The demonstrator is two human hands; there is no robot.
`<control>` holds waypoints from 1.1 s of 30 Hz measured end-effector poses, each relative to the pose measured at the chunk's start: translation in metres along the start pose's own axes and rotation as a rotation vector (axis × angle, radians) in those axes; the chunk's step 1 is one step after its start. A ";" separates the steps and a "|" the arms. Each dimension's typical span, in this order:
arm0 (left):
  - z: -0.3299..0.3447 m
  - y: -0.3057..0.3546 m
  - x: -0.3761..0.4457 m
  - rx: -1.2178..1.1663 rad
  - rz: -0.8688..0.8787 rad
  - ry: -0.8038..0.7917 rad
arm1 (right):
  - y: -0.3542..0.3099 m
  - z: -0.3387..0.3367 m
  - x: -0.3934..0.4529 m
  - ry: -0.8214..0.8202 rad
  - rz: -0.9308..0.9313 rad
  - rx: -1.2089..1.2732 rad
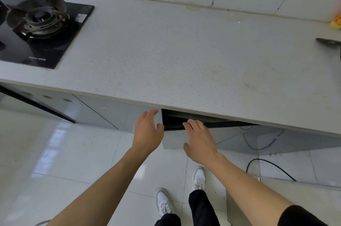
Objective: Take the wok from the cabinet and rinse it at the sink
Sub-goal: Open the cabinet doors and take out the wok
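Both hands reach under the speckled countertop [184,56] toward a grey cabinet door [174,138] that stands ajar: the left hand [147,129] hovers at the door's left edge with fingers spread and relaxed, holding nothing, while the right hand [200,139] has its fingertips hooked over the door's top edge, thumb out to the side. Behind the door a dark gap [173,120] shows; the wok cannot be seen in it. At far left, a black glass gas hob [42,28] with its burner grate sits sunk into the counter, and below it another cabinet door [36,104] hangs open. Below the hands, white sneakers [199,177] and dark trousers stand on glossy floor tiles. To the right, a black cable [273,167] trails across the floor. At far right, a dark utensil [328,41] and something orange-yellow [336,22] lie on the counter, cut off by the frame.
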State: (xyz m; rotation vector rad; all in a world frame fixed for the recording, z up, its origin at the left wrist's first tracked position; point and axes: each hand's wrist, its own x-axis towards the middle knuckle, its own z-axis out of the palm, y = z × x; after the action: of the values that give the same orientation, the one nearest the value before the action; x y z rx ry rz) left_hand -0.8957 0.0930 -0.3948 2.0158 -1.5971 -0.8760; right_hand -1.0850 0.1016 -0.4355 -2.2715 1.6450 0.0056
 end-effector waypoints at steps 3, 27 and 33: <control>-0.014 0.013 0.017 0.326 0.371 0.022 | 0.000 0.002 -0.003 0.000 0.003 -0.004; 0.010 0.019 0.029 0.696 0.627 -0.197 | -0.009 0.013 -0.064 0.094 0.052 0.103; 0.026 0.037 0.023 0.757 0.552 -0.244 | -0.005 0.018 -0.097 0.121 0.056 0.114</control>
State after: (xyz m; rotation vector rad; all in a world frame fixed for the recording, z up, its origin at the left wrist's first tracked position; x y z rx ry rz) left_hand -0.9368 0.0629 -0.3933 1.7309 -2.7488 -0.3242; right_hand -1.1091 0.1977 -0.4324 -2.1779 1.7225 -0.2105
